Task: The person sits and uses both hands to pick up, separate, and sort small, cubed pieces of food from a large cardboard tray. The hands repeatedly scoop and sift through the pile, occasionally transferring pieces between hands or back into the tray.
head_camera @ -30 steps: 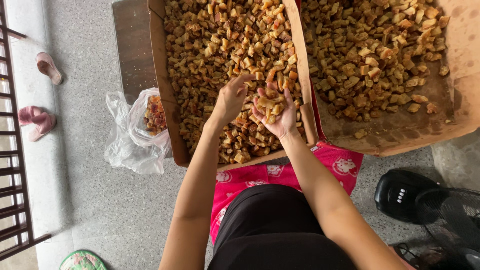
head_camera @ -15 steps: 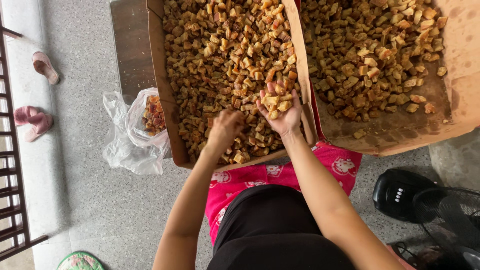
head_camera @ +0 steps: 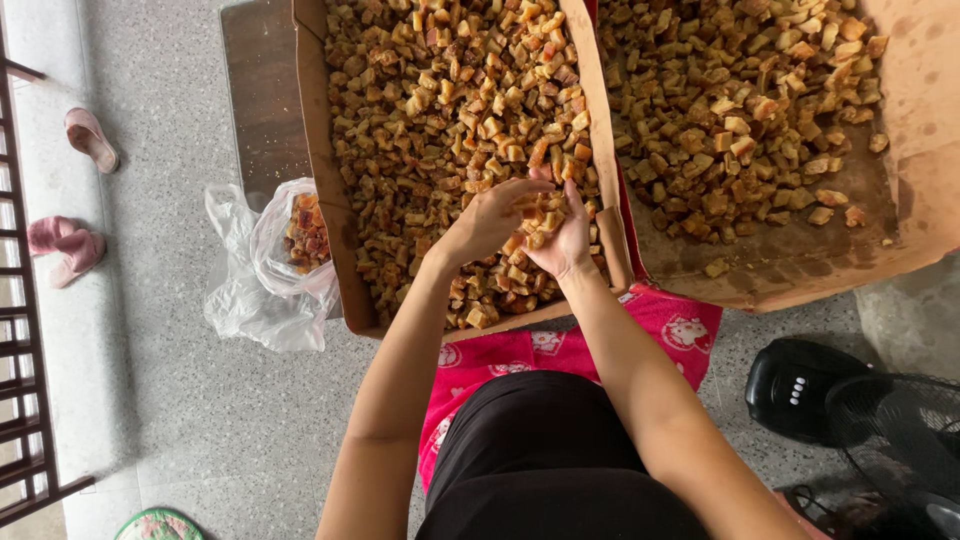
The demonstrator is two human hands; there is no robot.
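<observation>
Near the bottom of the frame I see my black top and a pink patterned cloth [head_camera: 660, 330] spread on the speckled floor. Just above it, mid-frame, my right hand [head_camera: 562, 235] is cupped palm-up with a small heap of brown dried chunks [head_camera: 535, 222] in it, while my left hand [head_camera: 490, 215] curls over them, fingertips pinching at the heap. Both hands hover over the lower end of the left cardboard tray [head_camera: 330, 210], which is full of the same chunks. At the right sits a second cardboard tray [head_camera: 910, 130], partly bare. A clear plastic bag [head_camera: 255, 270] holding a few pieces lies at the left; pink slippers [head_camera: 75, 190] sit further left, a black fan [head_camera: 860, 420] lower right.
</observation>
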